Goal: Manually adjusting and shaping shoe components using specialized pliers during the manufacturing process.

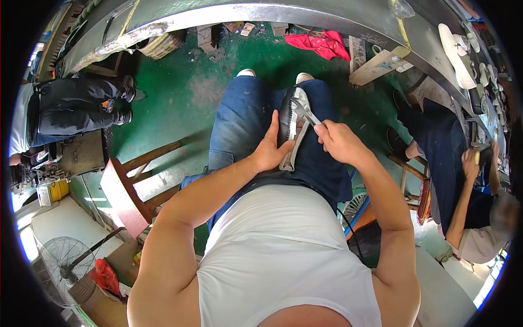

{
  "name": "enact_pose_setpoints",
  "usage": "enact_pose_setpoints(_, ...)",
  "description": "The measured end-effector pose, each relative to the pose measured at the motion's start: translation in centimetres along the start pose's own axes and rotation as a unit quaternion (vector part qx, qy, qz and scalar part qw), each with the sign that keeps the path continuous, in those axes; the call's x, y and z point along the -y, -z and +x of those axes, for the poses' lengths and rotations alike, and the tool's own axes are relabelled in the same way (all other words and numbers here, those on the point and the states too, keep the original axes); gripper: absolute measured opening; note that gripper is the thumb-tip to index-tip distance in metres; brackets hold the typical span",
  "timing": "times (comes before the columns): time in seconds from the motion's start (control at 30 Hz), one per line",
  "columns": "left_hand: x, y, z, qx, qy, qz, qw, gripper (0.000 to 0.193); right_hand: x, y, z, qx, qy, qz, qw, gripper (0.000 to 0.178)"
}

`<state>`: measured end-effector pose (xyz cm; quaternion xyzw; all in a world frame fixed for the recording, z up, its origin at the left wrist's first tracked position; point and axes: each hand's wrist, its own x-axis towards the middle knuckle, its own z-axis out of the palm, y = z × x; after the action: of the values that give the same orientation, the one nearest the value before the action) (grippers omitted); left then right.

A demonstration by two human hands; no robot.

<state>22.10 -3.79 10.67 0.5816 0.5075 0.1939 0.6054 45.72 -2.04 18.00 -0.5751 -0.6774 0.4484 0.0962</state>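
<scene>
A shoe with a black side and a silvery, pale underside rests on my lap, lying along my right thigh with its toe pointing away from me. My left hand grips it from the left, near its rear half, with the thumb reaching across its near end. In my right hand is a grey metal hand tool, closed in the fingers. Its broad head lies over the shoe's underside, apparently touching it. Whether the tool is a hammer or pincers I cannot make out.
A long metal-edged bench curves across the far side, with pale shoes at its right. A red cloth lies beneath it. Co-workers stand at left and sit at right. A wooden stool and a fan stand left.
</scene>
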Motion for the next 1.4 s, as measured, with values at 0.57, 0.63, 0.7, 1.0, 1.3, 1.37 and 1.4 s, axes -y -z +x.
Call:
enact_pose_setpoints(0.57,-2.5,6.2,-1.9,0.119,0.037,-0.365,0.923,0.104,-0.1,6.8,-4.3,-0.186,0.021,-0.070,0.980,0.030)
enact_pose_setpoints(0.63,-4.8,8.5,-2.8,0.089,-0.002,-0.402,0.911,0.105,0.8,10.1,-2.8,-0.265,0.064,-0.122,0.954,0.029)
enact_pose_setpoints(0.7,-9.6,11.3,-2.7,0.089,-0.031,-0.449,0.889,0.109,1.0,13.8,-0.2,-0.306,0.107,-0.242,0.915,0.032)
enact_pose_setpoints(1.0,-28.1,23.2,15.1,0.060,-0.116,-0.320,0.938,0.095,-2.0,25.3,14.9,-0.430,0.187,-0.310,0.827,0.042)
enact_pose_setpoints(1.3,-38.0,26.1,41.7,-0.154,-0.161,0.430,0.875,0.089,-1.5,25.7,16.1,-0.410,0.194,-0.202,0.868,0.043)
enact_pose_setpoints(1.37,-37.5,22.8,45.1,-0.231,-0.161,0.661,0.696,0.088,-1.7,26.1,15.6,-0.407,0.175,-0.202,0.873,0.044)
enact_pose_setpoints(1.4,-36.9,21.7,45.9,-0.192,-0.175,0.729,0.633,0.086,-1.9,26.2,15.3,-0.408,0.168,-0.209,0.873,0.045)
